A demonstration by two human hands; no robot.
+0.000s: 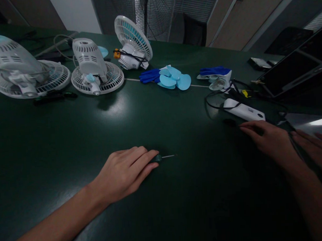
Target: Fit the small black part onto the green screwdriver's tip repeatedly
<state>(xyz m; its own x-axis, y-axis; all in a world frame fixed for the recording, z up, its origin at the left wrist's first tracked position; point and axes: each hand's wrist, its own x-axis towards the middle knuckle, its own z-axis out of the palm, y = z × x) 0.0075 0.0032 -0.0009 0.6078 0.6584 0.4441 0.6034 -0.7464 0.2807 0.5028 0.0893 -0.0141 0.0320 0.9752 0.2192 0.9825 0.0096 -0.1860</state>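
My left hand (128, 171) is closed around the dark green handle of a screwdriver (158, 158). The thin shaft points right, just over the dark green table; most of the handle is hidden under my fingers. Further right, my right hand (270, 139) has thumb and forefinger pinched together. Whatever may be between those fingertips is too small or dark to make out. A dark round spot or disc (229, 123) lies just left of them. Behind this hand is a white power strip (244, 110) with a black cable.
White fan units (28, 74), (97, 70) and a fan with a caged head (133, 43) stand along the back. Blue fan blades (175, 78) and gloves (216, 75) lie nearby. A black case (294, 68) stands right. Another hand shape (315, 149), perhaps a reflection, shows at the right edge.
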